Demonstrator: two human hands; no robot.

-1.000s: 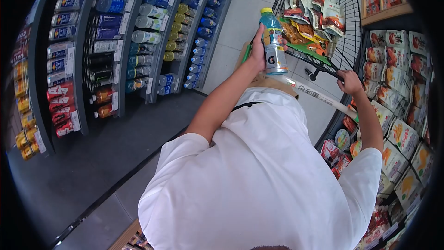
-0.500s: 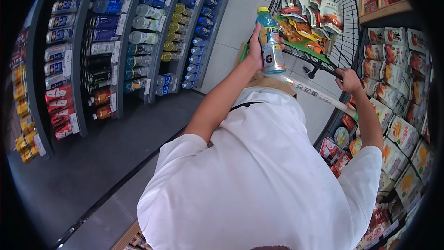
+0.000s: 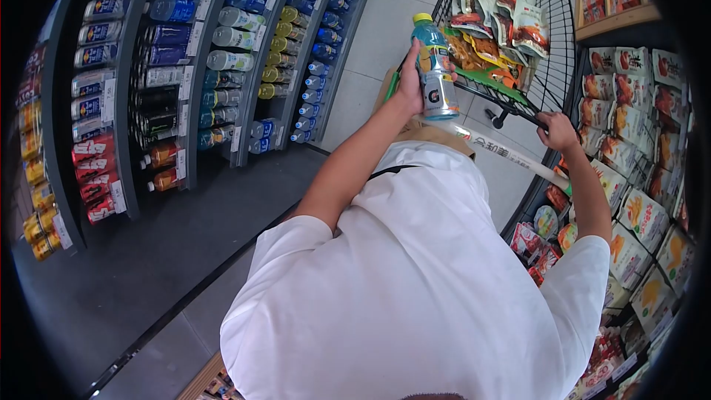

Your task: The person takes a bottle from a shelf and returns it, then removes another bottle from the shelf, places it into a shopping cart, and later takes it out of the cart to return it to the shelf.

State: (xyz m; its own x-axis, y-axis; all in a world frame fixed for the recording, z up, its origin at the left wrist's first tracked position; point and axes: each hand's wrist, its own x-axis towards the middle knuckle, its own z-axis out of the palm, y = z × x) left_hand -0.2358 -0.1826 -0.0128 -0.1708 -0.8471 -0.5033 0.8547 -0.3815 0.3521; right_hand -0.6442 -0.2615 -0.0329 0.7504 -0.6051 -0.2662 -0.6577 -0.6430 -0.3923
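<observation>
My left hand point(image 3: 409, 83) is wrapped round a Gatorade bottle point(image 3: 438, 89) with blue-green drink and a yellow cap, held nearly upright in front of my body. Fingertips show on the bottle's far side. My right hand point(image 3: 557, 131) grips the black frame of the shopping cart point(image 3: 554, 44) at its near right corner. Inside the cart's wire basket lie several snack pouches point(image 3: 511, 11), white, yellow and orange. The cart's white handle bar point(image 3: 511, 159), with printed lettering, runs across in front of my waist.
Shelves of drink bottles and cans point(image 3: 235, 59) stand on the left. On the right, racks hold packaged snacks point(image 3: 622, 126), with a wooden shelf point(image 3: 616, 11) of red packs beyond them. Grey floor tiles point(image 3: 370, 37) lie between the shelves and the cart.
The bottle has shifted and turned very slightly in my left hand. My right hand stays on the cart, and the surroundings look the same.
</observation>
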